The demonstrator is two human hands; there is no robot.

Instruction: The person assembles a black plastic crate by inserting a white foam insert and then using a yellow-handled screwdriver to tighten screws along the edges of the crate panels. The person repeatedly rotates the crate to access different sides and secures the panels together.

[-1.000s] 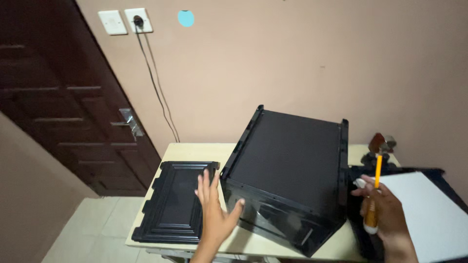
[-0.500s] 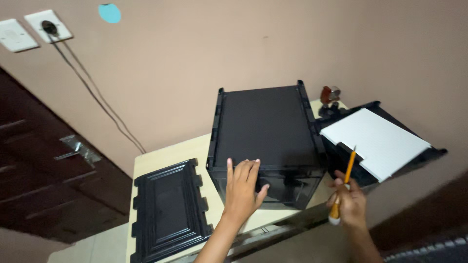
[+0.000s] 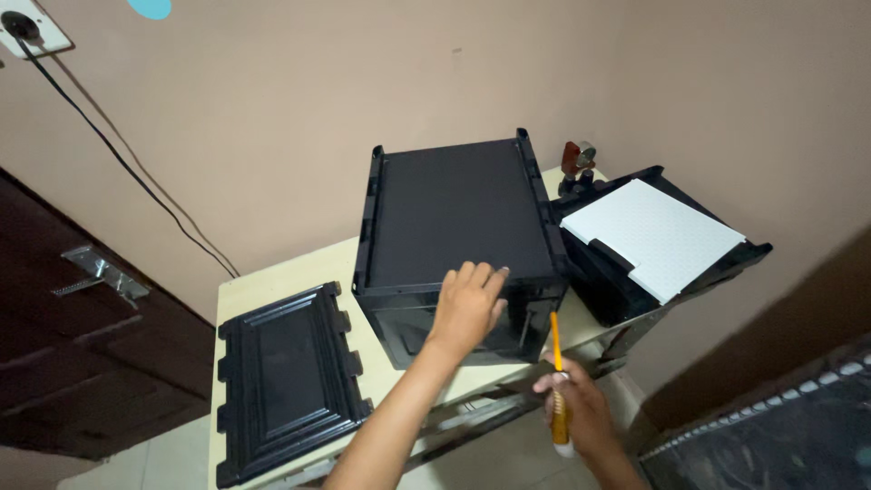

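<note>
A black plastic cabinet box point(image 3: 454, 213) stands on a cream table point(image 3: 245, 292), its flat top facing up. My left hand point(image 3: 467, 306) rests on the box's near top edge, fingers curled over it. My right hand point(image 3: 574, 413) hangs below the table's front edge, closed around a screwdriver point(image 3: 557, 381) with an orange shaft and yellow handle, tip pointing up toward the box's front right corner.
A black panelled door piece point(image 3: 283, 378) lies flat on the table's left part. A black tray point(image 3: 726, 259) with a white sheet point(image 3: 651, 236) sits to the right. A small reddish object point(image 3: 574, 161) stands behind. A dark wooden door point(image 3: 63, 363) is at left.
The box went from tilted to standing square. My left hand moved onto its near top edge. My right hand with the screwdriver dropped lower. The view swung right.
</note>
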